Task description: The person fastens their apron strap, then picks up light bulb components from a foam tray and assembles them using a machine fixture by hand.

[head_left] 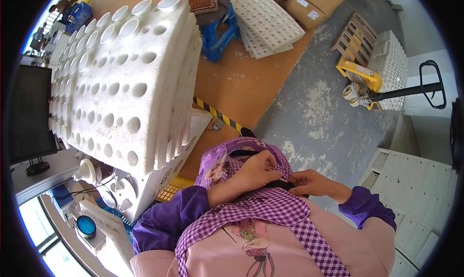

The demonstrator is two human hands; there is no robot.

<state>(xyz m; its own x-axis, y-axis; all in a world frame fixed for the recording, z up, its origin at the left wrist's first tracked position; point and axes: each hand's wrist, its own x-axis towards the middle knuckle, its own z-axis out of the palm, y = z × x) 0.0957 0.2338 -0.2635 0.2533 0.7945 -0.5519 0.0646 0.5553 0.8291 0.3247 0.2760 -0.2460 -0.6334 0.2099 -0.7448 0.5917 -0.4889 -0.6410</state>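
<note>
Both of my hands are at my waist, in front of a purple-and-white checked apron [270, 204]. My left hand [256, 171] is closed, its fingertips bent together over the apron front; what they pinch, if anything, is hidden. Beside it my right hand [311, 184] has thumb and fingers closed on the edge of a black strip of cloth [280, 184] at the apron. Purple sleeves [169, 216] cover both forearms. Below the hands bulges a purple printed bag-like part [217, 163] of the apron.
At left, a tall stack of white foam trays [121, 79] holds several white cups [129, 28]. A monitor [31, 112] stands beyond it. More foam trays [266, 18], a blue plastic stool [220, 37] and cartons [309, 8] lie ahead; a yellow pallet jack [360, 74] stands right.
</note>
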